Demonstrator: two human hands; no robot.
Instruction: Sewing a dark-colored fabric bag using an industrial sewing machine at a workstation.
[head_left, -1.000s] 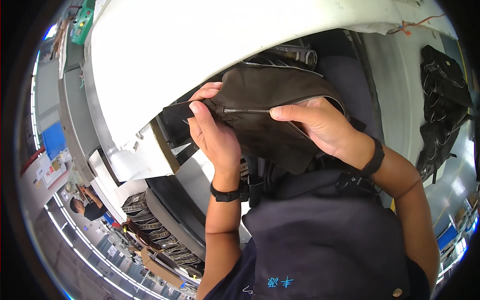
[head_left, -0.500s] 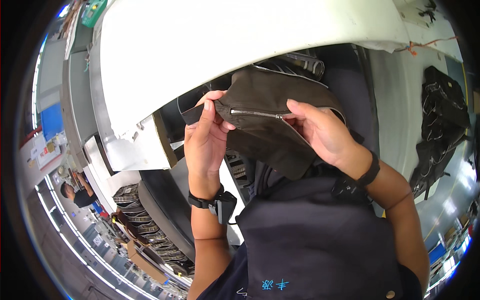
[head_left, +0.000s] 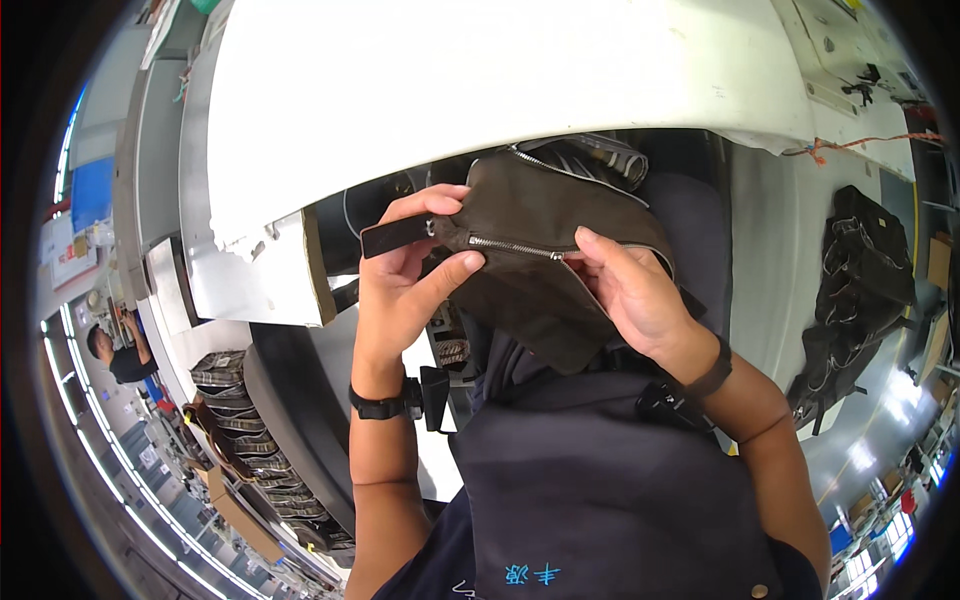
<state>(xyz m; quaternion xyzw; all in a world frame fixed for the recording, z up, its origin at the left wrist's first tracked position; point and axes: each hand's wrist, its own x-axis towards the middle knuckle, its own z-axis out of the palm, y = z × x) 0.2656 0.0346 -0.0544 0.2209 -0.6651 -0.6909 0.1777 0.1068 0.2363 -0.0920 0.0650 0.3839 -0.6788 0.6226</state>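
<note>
A dark brown zippered bag [head_left: 565,205] is held in front of me, just past the table's near edge. My left hand [head_left: 398,290] grips its left end, thumb on the near side and fingers behind. Beside those fingers a short black strap tab [head_left: 395,236] sticks out to the left. A silver zipper [head_left: 505,245] is shut on its left stretch and gapes to the right of the slider [head_left: 557,257]. My right hand [head_left: 645,305] pinches the bag's edge next to the slider; its fingertips are partly hidden inside the opening.
A white table [head_left: 480,80] spreads across the far side. To the left, several plaid-lined bags [head_left: 240,420] stand in a row beside a dark padded edge. More black bags [head_left: 860,280] lie at the right. Another person [head_left: 125,350] works at the far left.
My left hand has shifted its grip: the thumb now lies lower along the bag's end, and the black tab shows more fully. My right hand keeps its hold near the slider.
</note>
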